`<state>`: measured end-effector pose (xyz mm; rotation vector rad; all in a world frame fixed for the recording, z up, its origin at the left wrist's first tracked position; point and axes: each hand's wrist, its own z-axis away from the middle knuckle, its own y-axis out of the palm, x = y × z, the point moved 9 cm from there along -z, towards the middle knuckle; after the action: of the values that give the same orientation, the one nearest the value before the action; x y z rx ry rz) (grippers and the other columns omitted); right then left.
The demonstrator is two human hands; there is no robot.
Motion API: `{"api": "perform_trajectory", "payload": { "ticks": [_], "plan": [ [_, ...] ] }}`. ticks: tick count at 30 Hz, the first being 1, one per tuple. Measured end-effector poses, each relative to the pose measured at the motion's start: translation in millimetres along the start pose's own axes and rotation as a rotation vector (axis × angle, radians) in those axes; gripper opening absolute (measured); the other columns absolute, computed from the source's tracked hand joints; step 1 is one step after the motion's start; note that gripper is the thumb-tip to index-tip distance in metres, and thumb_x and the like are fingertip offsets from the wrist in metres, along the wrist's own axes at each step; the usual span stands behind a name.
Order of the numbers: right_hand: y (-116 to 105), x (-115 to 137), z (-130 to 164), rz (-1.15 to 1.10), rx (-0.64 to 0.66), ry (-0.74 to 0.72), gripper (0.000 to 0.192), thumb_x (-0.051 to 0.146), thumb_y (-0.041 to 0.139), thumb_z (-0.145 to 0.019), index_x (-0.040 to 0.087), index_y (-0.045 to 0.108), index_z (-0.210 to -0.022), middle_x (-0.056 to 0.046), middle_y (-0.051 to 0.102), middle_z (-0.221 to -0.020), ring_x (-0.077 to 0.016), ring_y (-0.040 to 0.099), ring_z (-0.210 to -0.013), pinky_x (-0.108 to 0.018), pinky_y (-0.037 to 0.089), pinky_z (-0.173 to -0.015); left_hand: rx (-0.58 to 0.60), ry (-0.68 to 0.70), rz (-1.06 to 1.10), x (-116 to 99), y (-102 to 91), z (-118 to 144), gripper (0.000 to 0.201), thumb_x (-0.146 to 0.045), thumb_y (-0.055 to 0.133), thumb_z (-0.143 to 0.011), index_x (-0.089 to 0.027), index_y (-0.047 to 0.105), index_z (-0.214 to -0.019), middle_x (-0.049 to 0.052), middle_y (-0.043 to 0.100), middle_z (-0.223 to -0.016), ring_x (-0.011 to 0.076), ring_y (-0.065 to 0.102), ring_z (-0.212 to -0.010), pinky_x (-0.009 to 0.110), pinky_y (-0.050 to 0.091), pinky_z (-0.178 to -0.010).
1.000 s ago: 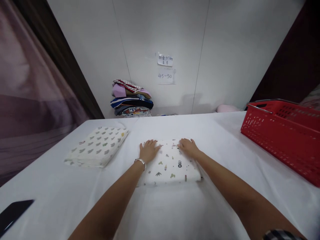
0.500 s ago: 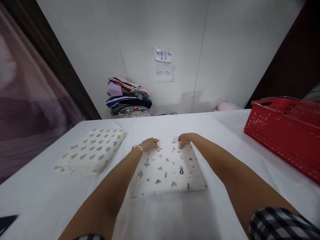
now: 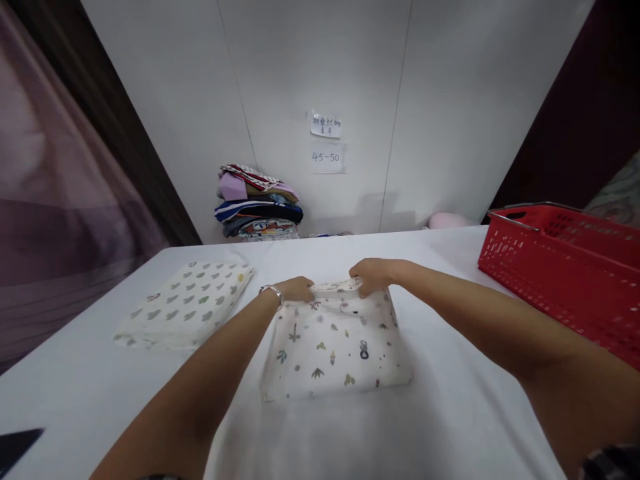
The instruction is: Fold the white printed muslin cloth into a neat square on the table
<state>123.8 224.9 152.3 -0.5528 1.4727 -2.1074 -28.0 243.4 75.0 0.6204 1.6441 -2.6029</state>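
A folded white cloth (image 3: 330, 347) printed with small leaves and trees lies in front of me on the white-covered table (image 3: 440, 413). Its far edge is lifted a little between my hands. My left hand (image 3: 299, 289), with a bracelet at the wrist, grips the far left corner. At the far right corner, my right hand (image 3: 371, 275) has its fingers closed on the same cloth. The fingertips of both hands are partly hidden by the fabric. To the left lies a second folded white cloth (image 3: 193, 300) with grey cloud-like shapes.
At the right edge stands a red perforated basket (image 3: 560, 267) with a metal handle. Behind the table, against the wall, is a stack of folded fabrics (image 3: 260, 203). A dark flat object (image 3: 17, 450) sits at the near left, and a purple curtain (image 3: 60, 200) hangs at left.
The cloth's far edge has risen from the table in both hands. My right forearm has swung outward to the right, and the camera view has shifted slightly.
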Motion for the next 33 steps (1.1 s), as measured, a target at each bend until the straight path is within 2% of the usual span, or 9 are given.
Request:
{"api": "perform_trajectory", "payload": {
  "ticks": [3,7,10,12,14,18,21,28,33],
  "plan": [
    [-30,4,24,0.02,-0.073,0.01,0.032,0.029,0.066,-0.066,0.02,0.061,-0.096,-0.005,0.063,-0.09,-0.0213,0.058,-0.08,-0.026,0.039,-0.061,-0.137,-0.015,-0.035,-9,-42.5,30,0.029,-0.023,0.051,-0.057,-0.019,0.065,-0.082,0.001,0.066,-0.074,0.0199,0.059,-0.072,0.026,0.039,-0.058],
    [-82,6,63,0.084,-0.439,0.016,0.025,0.02,0.055,-0.075,0.021,0.059,-0.099,-0.004,0.062,-0.089,-0.0192,0.055,-0.078,-0.027,0.036,-0.063,-0.515,0.006,-0.153,-30,-113.5,98,0.028,-0.025,0.051,-0.063,-0.021,0.063,-0.087,0.001,0.063,-0.079,0.0214,0.057,-0.078,0.03,0.04,-0.069],
    [-85,25,96,0.217,-0.744,-0.065,0.038,0.01,0.045,-0.079,0.021,0.052,-0.115,-0.007,0.06,-0.097,-0.022,0.052,-0.088,-0.031,0.036,-0.072,-0.785,0.058,-0.37,-52,-127.7,147,0.024,-0.022,0.054,-0.063,-0.019,0.06,-0.086,0.005,0.061,-0.087,0.0265,0.053,-0.094,0.036,0.036,-0.085],
    [-56,37,107,0.261,-0.851,-0.111,0.047,0.006,0.04,-0.081,0.019,0.045,-0.126,-0.01,0.058,-0.102,-0.0236,0.049,-0.093,-0.035,0.035,-0.078,-0.884,0.084,-0.467,-59,-105.8,164,0.023,-0.02,0.054,-0.066,-0.018,0.057,-0.088,0.008,0.059,-0.091,0.0279,0.051,-0.096,0.04,0.034,-0.087],
    [-7,44,105,0.254,-0.853,-0.132,0.046,0.003,0.037,-0.082,0.018,0.046,-0.125,-0.011,0.057,-0.102,-0.0233,0.048,-0.093,-0.035,0.034,-0.079,-0.85,0.123,-0.504,-57,-59.8,163,0.018,-0.017,0.052,-0.069,-0.018,0.055,-0.086,0.009,0.057,-0.088,0.0267,0.051,-0.093,0.04,0.035,-0.085],
    [105,52,84,0.162,-0.643,-0.18,0.035,0.003,0.04,-0.083,0.016,0.056,-0.111,-0.012,0.058,-0.1,-0.0219,0.049,-0.092,-0.033,0.035,-0.079,-0.614,0.184,-0.439,-39,54.9,141,0.016,-0.012,0.052,-0.068,-0.019,0.053,-0.083,0.009,0.057,-0.088,0.0253,0.051,-0.087,0.039,0.038,-0.079],
    [151,51,80,0.093,-0.548,-0.174,0.033,0.004,0.041,-0.083,0.014,0.058,-0.108,-0.011,0.058,-0.102,-0.0215,0.049,-0.093,-0.033,0.036,-0.08,-0.6,0.15,-0.326,-24,100.4,138,0.019,-0.01,0.05,-0.07,-0.019,0.053,-0.087,0.009,0.056,-0.092,0.0244,0.05,-0.09,0.038,0.038,-0.079],
    [146,44,91,-0.126,-0.491,-0.147,0.041,0.008,0.049,-0.073,0.018,0.059,-0.112,-0.009,0.059,-0.109,-0.0221,0.05,-0.101,-0.033,0.038,-0.086,-0.63,0.254,-0.031,-19,95.8,152,0.021,-0.035,0.052,-0.083,-0.02,0.057,-0.097,0.005,0.059,-0.094,0.0201,0.051,-0.091,0.035,0.04,-0.081],
    [132,49,85,-0.292,-0.483,-0.127,0.027,0.023,0.04,-0.09,0.019,0.065,-0.096,-0.007,0.064,-0.094,-0.0182,0.056,-0.089,-0.03,0.041,-0.081,-0.59,0.225,0.076,-20,90.7,144,0.027,-0.037,0.04,-0.09,-0.021,0.063,-0.089,0.004,0.061,-0.089,0.0177,0.053,-0.088,0.033,0.041,-0.081]
  ]
}}
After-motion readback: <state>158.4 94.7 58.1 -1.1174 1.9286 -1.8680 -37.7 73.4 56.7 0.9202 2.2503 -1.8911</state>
